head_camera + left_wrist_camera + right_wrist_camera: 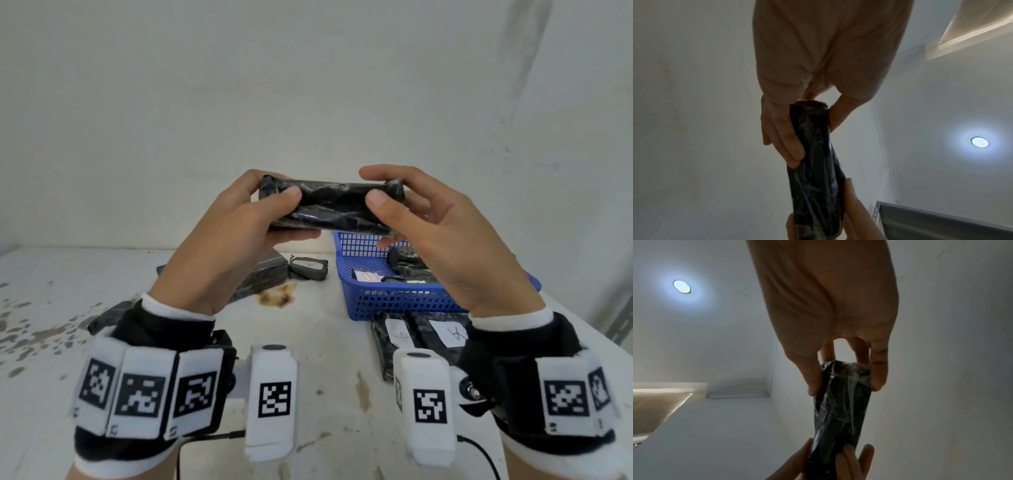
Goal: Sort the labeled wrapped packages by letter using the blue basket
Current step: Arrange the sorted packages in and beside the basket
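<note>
Left hand (219,236) is gripping the left end of a black wrapped package (330,209), thumb on the near face and fingers curled beneath; right hand (455,240) is pinching the right end between thumb and fingers, the remaining fingers spreading loosely. The package is being held level in the air above the bench (85,329), in front of the far wall, its glossy film creased and no label showing on the near side. Blue basket (397,298) is sitting on the bench at right, holding dark packages, one bearing a white label with a red B (368,275). Two more packages are lying just near of the basket, one labelled A (448,333), the other with a letter that cannot be read (399,331). A small labelled package (308,268) is lying left of the basket.
</note>
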Tool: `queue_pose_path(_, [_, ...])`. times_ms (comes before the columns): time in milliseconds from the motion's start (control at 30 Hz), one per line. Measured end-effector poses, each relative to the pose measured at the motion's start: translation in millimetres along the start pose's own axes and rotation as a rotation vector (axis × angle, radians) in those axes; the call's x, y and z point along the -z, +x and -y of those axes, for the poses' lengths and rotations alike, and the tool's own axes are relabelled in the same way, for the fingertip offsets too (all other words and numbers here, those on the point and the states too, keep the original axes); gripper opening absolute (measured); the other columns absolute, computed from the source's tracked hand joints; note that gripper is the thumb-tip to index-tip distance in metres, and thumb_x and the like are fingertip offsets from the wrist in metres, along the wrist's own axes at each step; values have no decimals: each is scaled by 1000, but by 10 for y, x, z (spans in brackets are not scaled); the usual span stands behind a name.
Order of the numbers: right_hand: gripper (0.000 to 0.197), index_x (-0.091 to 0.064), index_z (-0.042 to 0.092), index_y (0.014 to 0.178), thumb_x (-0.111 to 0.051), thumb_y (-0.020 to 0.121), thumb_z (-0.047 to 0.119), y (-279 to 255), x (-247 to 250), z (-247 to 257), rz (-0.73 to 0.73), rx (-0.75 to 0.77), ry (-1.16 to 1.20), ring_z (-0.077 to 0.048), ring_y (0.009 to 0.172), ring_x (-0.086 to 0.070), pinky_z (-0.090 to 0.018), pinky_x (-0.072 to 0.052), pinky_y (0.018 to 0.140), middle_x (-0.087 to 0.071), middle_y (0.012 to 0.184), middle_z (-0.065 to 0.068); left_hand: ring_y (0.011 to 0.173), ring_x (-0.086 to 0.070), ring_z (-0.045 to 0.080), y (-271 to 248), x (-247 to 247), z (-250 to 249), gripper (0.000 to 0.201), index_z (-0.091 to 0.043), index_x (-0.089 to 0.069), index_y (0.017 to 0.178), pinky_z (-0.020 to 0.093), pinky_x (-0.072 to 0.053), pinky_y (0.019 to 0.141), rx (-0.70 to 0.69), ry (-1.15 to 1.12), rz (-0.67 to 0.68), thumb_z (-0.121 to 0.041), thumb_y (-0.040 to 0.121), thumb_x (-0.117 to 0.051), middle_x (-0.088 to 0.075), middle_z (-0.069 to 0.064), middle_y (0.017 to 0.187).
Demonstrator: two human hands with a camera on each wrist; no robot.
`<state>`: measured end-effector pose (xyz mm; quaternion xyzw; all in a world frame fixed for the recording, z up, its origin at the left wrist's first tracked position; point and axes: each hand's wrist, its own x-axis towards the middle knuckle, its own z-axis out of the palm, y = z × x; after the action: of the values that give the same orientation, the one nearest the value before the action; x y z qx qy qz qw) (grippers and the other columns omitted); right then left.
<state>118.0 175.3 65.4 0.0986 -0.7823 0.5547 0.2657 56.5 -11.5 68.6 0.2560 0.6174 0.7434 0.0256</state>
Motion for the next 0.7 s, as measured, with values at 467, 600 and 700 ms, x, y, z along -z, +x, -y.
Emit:
queue_pose_path(467, [12, -69, 24, 89, -73, 84, 34, -19, -54, 31, -124, -35, -27, -7, 46, -57, -11, -43, 48, -66, 81, 1, 89, -73, 28, -9, -19, 46, 25, -4, -56, 116, 46, -51, 98, 41, 164, 48, -8, 92, -60, -72, 12, 106])
queue_pose_path(600, [15, -68, 23, 88, -75, 82, 35, -16, -54, 36, -129, -48, -21, -7, 46, -55, -12, -42, 49, -65, 80, 0, 90, -73, 28, -22, -20, 33, 29, -4, -58, 117, 46, -52, 97, 31, 173, 59, -10, 90, -63, -73, 11, 106])
queue_pose_path(700, [21, -68, 25, 91, -83, 76, 30, -27, -38, 20, -82, -51, -58, -2, 55, -59, -11, -44, 55, -66, 81, 6, 86, -73, 27, -33, -50, 28, 32, -5, -60, 113, 46, -54, 94, 26, 188, 29, -19, 85, -68, -74, 11, 100])
